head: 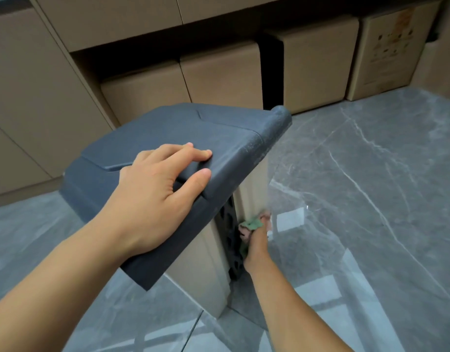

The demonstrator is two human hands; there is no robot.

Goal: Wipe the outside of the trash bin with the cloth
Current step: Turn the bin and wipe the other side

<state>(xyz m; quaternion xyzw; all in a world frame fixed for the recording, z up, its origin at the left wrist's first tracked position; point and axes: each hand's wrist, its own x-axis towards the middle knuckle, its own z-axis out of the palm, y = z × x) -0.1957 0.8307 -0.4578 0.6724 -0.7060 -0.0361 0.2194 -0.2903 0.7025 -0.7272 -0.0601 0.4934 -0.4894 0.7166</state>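
Right hand [257, 240] down low, gripped on green cloth [250, 224] against tall trash bin [251, 196] side — left hand [162, 189] flat on lid [218, 128], holding nothing — could tip bin if pushed too hard.

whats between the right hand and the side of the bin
In the head view, the green cloth lies between the right hand and the beige side of the trash bin, pressed against it.
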